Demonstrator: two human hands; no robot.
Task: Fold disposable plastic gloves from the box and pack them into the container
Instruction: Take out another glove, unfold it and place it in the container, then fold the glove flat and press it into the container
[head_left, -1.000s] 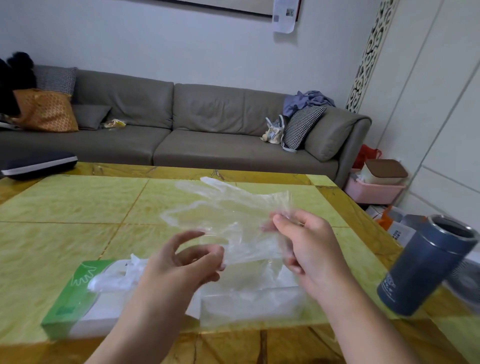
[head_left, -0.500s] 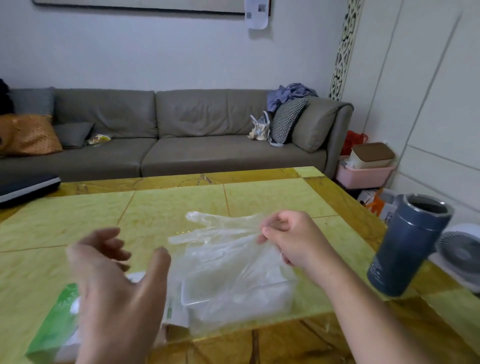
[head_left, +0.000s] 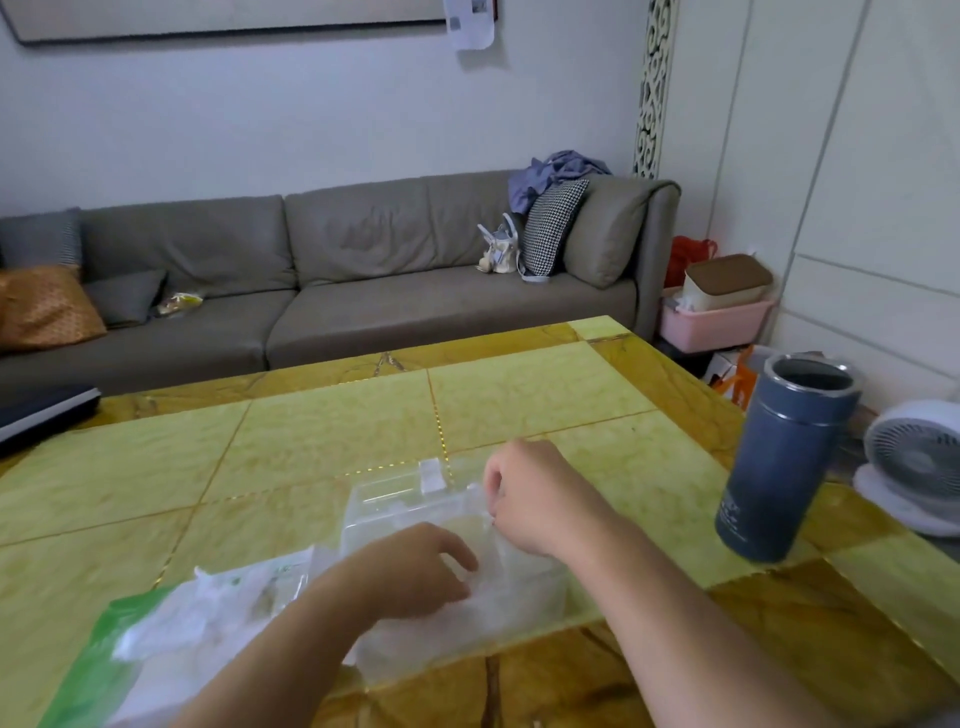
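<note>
- The right hand (head_left: 530, 493) pinches the clear glove (head_left: 488, 582) over the transparent container (head_left: 395, 499).
- The left hand (head_left: 415, 571) rests on that glove, fingers loosely curled.
- The green glove box (head_left: 150, 644) lies just left of the container; a blue flask (head_left: 784, 457) stands well right.

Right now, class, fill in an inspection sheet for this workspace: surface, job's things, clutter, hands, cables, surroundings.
Surface: yellow-green tiled table, glossy.
Job's things: green glove box near left; clear container at centre; plastic glove lying over the container.
Clutter: open blue flask upright at the right edge; dark flat case far left.
Hands: left hand on the glove; right hand pinches its edge.
Cables: nothing seen.
Surroundings: grey sofa, white fan, pink bin.
</note>
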